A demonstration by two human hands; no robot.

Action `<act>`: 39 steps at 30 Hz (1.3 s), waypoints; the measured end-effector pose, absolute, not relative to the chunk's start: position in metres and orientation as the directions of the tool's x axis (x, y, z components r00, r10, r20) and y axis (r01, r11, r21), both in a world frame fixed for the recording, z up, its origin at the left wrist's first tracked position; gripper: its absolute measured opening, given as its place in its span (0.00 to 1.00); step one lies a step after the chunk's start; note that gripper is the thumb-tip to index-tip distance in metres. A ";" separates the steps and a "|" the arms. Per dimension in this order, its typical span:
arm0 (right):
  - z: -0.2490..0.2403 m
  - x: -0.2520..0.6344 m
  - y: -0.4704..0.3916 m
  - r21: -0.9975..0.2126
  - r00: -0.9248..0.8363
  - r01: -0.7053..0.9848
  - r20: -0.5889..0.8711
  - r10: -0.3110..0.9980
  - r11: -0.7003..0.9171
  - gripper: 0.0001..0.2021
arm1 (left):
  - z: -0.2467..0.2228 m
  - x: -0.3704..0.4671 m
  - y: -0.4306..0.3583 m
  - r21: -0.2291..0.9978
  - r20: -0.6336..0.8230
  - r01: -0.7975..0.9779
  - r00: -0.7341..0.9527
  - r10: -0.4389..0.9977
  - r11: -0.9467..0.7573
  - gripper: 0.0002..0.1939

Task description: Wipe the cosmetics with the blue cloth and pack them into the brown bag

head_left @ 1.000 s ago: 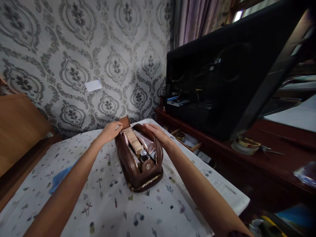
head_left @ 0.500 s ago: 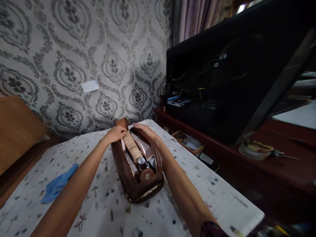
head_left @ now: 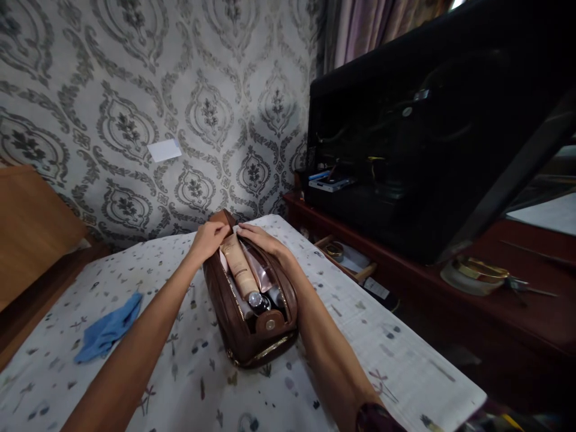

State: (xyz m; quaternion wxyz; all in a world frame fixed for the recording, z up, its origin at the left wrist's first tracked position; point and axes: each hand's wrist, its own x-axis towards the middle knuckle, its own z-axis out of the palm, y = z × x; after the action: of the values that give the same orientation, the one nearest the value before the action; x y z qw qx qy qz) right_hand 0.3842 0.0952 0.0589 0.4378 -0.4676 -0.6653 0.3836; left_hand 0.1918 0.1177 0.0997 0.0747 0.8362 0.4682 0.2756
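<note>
A brown leather cosmetic bag [head_left: 225, 327] lies unzipped on a patterned white cloth, its long opening facing up. Inside are a beige tube [head_left: 240, 270] with a shiny silver cap and a pinkish metallic tube [head_left: 257, 271] beside it; other items are partly hidden. My left hand [head_left: 208, 241] pinches the far left rim, close to the brown strap [head_left: 224, 217]. Along the far right rim lies my right hand [head_left: 263, 238], fingers bent over the edge and forearm against the bag's side. A round snap tab [head_left: 270, 324] folds in at the near end.
A blue cloth [head_left: 109, 329] lies to the left on the white cloth [head_left: 360, 336]. To the right, a dark red desk carries a large black screen [head_left: 396, 144] and a roll of tape [head_left: 477, 275]. A drawer [head_left: 348, 258] stands partly open. Patterned wallpaper is behind.
My right hand has shifted slightly inward, bringing the right rim farther over the pinkish tube. Both hands are a little closer together at the far end. The view has shifted slightly.
</note>
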 end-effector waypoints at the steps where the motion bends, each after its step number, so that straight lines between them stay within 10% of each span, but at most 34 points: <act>1: 0.059 0.385 0.095 -0.919 -0.180 0.284 0.229 0.957 0.273 0.31 | 0.096 0.188 0.114 0.415 0.439 0.732 0.360 0.823 -0.541 0.22; 8: 0.054 0.387 0.097 -0.919 -0.197 0.270 0.241 0.950 0.289 0.35 | 0.051 0.171 0.090 0.830 0.466 0.378 -0.062 0.883 -0.411 0.25; 23: 0.037 0.383 0.115 -0.852 -0.279 0.242 0.398 0.874 0.465 0.19 | 0.052 0.175 0.128 0.952 0.235 0.235 -0.149 0.960 -0.197 0.11; 32: 0.038 0.382 0.117 -0.841 -0.258 0.270 0.406 0.877 0.469 0.18 | 0.064 0.185 0.156 0.977 -0.177 0.124 0.011 0.984 0.174 0.18; 39: 0.042 0.382 0.112 -0.837 -0.254 0.321 0.374 0.892 0.443 0.20 | 0.076 0.186 0.162 0.985 -0.174 0.024 0.024 0.985 0.173 0.22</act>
State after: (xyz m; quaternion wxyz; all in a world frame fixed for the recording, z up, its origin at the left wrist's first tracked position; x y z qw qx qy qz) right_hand 0.3824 0.1117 0.0418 0.4445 -0.4190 -0.7236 0.3212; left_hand 0.1857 0.1616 0.0761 0.5426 0.4664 0.5405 0.4426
